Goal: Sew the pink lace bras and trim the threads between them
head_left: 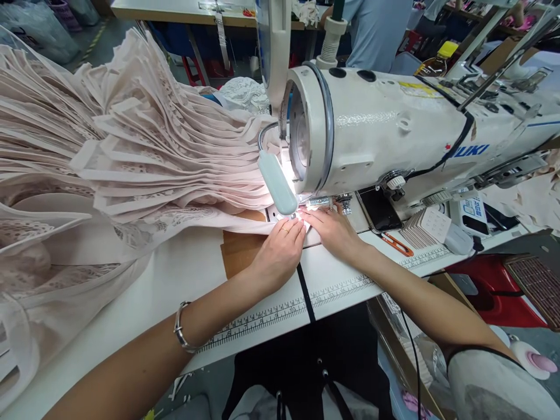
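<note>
A white sewing machine [371, 128] stands over the worktable, its needle area lit by a pale green lamp [277, 184]. Pale pink lace-trimmed fabric [201, 219] runs from a big pleated heap at the left to the needle area. My left hand [282, 251], fingers bunched together, holds the fabric's edge just in front of the lamp. Close beside it, my right hand [335, 230] reaches in under the machine head, its fingertips pressed on the same fabric by the presser foot. The lamp and my fingers hide the needle and the exact grip.
An orange cutter [396, 244], a black phone [380, 209] and a stack of pale cards [425, 227] lie right of my hands. Ruler tape [341, 290] follows the table's front edge. A person in blue [376, 35] is behind the machine.
</note>
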Action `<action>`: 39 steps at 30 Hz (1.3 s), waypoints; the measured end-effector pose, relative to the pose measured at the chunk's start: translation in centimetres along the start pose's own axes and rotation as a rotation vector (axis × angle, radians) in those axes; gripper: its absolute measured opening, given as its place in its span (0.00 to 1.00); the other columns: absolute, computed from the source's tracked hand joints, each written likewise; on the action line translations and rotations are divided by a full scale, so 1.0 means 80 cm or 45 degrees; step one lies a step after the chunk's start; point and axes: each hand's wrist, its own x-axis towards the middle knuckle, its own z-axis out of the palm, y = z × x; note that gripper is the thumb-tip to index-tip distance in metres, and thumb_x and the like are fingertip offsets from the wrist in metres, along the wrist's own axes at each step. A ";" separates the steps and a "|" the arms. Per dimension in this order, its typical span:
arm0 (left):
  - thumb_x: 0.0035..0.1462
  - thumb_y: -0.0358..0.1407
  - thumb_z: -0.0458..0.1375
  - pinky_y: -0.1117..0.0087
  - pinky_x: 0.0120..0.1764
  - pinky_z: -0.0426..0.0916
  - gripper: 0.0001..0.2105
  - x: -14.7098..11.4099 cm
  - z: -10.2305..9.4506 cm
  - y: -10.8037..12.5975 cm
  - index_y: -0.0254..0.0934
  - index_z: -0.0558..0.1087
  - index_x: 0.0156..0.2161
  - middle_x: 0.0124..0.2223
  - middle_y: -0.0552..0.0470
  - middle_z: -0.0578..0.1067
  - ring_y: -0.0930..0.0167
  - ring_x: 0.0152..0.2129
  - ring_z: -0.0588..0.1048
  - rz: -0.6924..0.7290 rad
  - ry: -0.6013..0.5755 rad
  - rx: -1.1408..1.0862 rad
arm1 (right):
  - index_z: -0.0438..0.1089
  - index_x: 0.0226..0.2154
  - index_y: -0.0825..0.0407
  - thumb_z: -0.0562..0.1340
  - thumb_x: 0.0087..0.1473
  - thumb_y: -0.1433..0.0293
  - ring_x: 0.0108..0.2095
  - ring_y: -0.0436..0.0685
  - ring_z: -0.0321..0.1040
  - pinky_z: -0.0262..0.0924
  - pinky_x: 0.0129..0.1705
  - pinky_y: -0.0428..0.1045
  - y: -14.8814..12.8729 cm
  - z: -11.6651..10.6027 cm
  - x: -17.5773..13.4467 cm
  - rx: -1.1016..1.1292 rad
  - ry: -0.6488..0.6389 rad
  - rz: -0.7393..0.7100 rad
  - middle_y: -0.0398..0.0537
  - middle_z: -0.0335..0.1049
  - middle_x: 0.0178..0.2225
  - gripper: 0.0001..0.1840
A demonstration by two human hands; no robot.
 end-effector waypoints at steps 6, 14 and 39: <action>0.63 0.22 0.43 0.55 0.55 0.65 0.17 0.000 0.000 -0.004 0.21 0.70 0.50 0.50 0.34 0.75 0.61 0.50 0.72 0.004 -0.054 -0.036 | 0.67 0.55 0.51 0.43 0.61 0.77 0.49 0.60 0.66 0.47 0.59 0.62 -0.002 0.000 0.002 0.020 -0.040 0.072 0.52 0.68 0.54 0.26; 0.63 0.22 0.42 0.54 0.54 0.66 0.17 0.002 0.002 -0.007 0.21 0.71 0.49 0.49 0.34 0.75 0.61 0.49 0.72 -0.013 -0.034 -0.036 | 0.64 0.58 0.47 0.43 0.61 0.75 0.39 0.59 0.66 0.52 0.52 0.59 -0.004 -0.010 0.005 -0.027 -0.174 0.163 0.53 0.71 0.46 0.27; 0.61 0.21 0.43 0.57 0.49 0.65 0.16 0.005 -0.009 -0.015 0.26 0.71 0.46 0.47 0.38 0.75 0.60 0.45 0.72 0.009 -0.099 0.136 | 0.70 0.51 0.50 0.47 0.54 0.80 0.44 0.62 0.67 0.56 0.53 0.60 0.002 0.003 0.011 0.160 -0.078 0.222 0.53 0.72 0.46 0.27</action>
